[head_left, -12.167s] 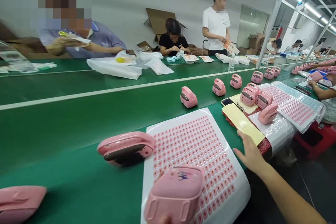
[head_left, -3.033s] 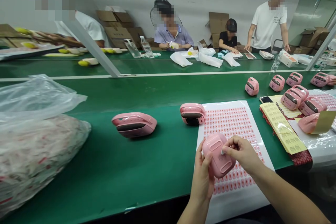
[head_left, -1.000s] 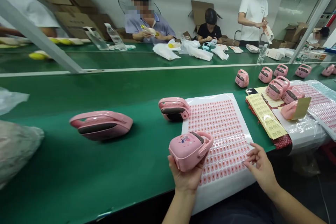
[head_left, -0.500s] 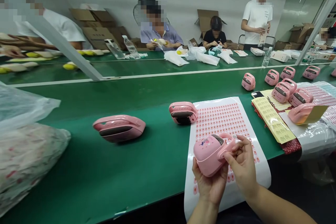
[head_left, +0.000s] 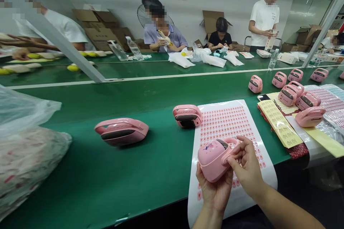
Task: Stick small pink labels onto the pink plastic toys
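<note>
Low in the middle of the frame, our left hand [head_left: 213,195] lies open and cupped, palm up, with its fingers curled around the underside of a pink handled case [head_left: 212,162]. Our right hand [head_left: 245,168] is half closed, its fingers [head_left: 238,146] pressed to the case's loop handle. Whether they pinch anything small there, we cannot tell. We hold the case up, tilted, just above a white sheet of pink labels [head_left: 268,182]. A broad cradle below and a light touch above seem the right way to work: the case stays steady and our fingertips stay free for fine work.

Across the green conveyor belt [head_left: 107,175], two more pink cases [head_left: 121,131] [head_left: 187,116] sit to our left, and a bulging plastic bag [head_left: 27,164] slumps at the left edge. To the right lie yellow sticker sheets [head_left: 276,123], a phone [head_left: 263,97] and a cluster of pink cases [head_left: 288,97].

Beyond the belt, a seated co-worker in a blue shirt [head_left: 162,37] and another in black [head_left: 220,37] work with their hands, while a person in a white T-shirt [head_left: 264,18] stands nearby. Flattened cardboard boxes [head_left: 96,25] and a fan [head_left: 143,16] stand against the far wall.
</note>
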`<state>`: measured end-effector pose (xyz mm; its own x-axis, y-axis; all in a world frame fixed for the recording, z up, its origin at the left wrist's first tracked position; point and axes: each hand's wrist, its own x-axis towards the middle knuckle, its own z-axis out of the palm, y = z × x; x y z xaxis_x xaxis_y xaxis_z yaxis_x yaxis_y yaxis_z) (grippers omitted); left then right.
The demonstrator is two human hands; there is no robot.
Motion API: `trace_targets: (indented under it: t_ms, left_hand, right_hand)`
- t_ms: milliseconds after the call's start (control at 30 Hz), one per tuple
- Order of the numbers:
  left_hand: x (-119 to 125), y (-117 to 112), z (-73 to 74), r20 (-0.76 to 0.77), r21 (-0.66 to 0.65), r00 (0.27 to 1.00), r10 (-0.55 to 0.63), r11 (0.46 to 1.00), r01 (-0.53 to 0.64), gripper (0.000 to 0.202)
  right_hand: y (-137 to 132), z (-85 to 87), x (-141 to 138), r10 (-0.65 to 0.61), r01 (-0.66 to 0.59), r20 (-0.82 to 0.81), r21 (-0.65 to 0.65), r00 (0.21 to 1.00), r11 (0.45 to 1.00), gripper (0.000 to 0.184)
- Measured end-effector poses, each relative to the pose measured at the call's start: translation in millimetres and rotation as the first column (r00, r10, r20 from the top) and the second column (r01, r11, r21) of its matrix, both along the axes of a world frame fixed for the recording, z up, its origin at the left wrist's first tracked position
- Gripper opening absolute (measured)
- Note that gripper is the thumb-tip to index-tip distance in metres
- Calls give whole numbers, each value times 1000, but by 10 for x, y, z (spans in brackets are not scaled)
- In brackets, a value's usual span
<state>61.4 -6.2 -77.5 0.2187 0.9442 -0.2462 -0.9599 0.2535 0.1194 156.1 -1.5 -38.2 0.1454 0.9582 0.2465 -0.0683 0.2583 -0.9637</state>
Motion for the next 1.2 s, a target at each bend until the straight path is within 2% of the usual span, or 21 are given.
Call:
trace_targets:
  t_ms: [67,133,233,300,333,400,500,600,700,767,867,1000,1100,1200]
  left_hand:
    - [-5,1,11,16,21,1000,-1,1000,1,70]
    - [-14,-2,28,16,46,1000,-5,999,4,66]
    - [-24,-11,57,14,82,999,-42,996,41,66]
    - [-23,-20,66,8,100,998,-63,993,61,69]
    - [-20,-25,64,-2,108,998,-65,992,64,70]
    - [-11,-38,46,-17,121,998,-64,990,66,71]
    - [-8,-54,-16,31,186,994,-102,978,95,63]
    - [-53,-41,-114,92,374,984,-152,921,107,50]
    - [-165,21,-244,101,483,986,-134,873,70,42]
    - [-260,81,-346,84,471,993,-86,882,37,45]
    - [-373,161,-487,46,436,999,-17,900,-5,58]
    - [-404,213,-561,5,373,999,39,927,-38,55]
    - [-386,228,-537,-36,304,997,73,951,-59,57]
    - [-372,234,-525,-112,216,986,123,972,-97,58]
  right_hand:
    - [2,4,16,-30,22,133,61,991,998,39]
    - [-18,9,30,-137,70,300,224,944,972,38]
    - [-73,25,60,-303,39,466,496,831,868,50]
    - [-98,30,86,-341,1,518,549,784,836,58]
    - [-99,26,96,-345,5,531,539,774,842,60]
    - [-71,7,107,-314,49,537,451,783,891,60]
    - [23,-43,127,-131,32,465,214,876,976,65]
    - [113,-144,262,43,-63,325,53,945,997,61]
    - [93,-356,569,51,-54,338,-1,940,999,49]
    - [-3,-546,800,19,-30,460,16,888,999,42]
    - [-199,-807,1043,-72,-53,656,169,751,984,42]
    - [-356,-973,1115,-165,-173,784,327,599,929,53]
    - [-372,-1017,1076,-195,-186,786,365,586,912,56]
    - [-362,-1073,1025,-193,-127,737,355,648,926,51]
